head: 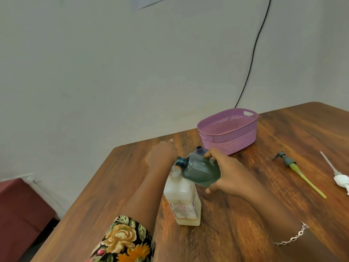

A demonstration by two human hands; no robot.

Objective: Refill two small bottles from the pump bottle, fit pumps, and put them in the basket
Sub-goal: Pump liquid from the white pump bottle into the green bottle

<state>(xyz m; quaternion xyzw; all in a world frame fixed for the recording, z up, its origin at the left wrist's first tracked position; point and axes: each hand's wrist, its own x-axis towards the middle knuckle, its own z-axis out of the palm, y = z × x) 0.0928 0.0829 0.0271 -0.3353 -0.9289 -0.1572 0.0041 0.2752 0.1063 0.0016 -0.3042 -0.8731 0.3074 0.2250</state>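
A large translucent white pump bottle [182, 197] stands upright on the wooden table. My left hand [162, 155] rests on its pump head, which the hand mostly hides. My right hand [222, 167] grips a small teal bottle [200, 172], tilted sideways with its open neck pointing left at the pump's spout. A second small bottle [199, 150], purple-grey with an open neck, stands just behind, partly hidden. The purple basket [229, 138] sits beyond it with nothing inside. Two loose pumps lie at the right: a grey one with a yellow tube [294, 168] and a white one [340, 179].
The wooden table [264, 214] ends at a left edge running diagonally toward me. A grey wall stands behind, with a black cable [253, 59] hanging down behind the basket. A dark red box [20, 205] sits on the floor at the left.
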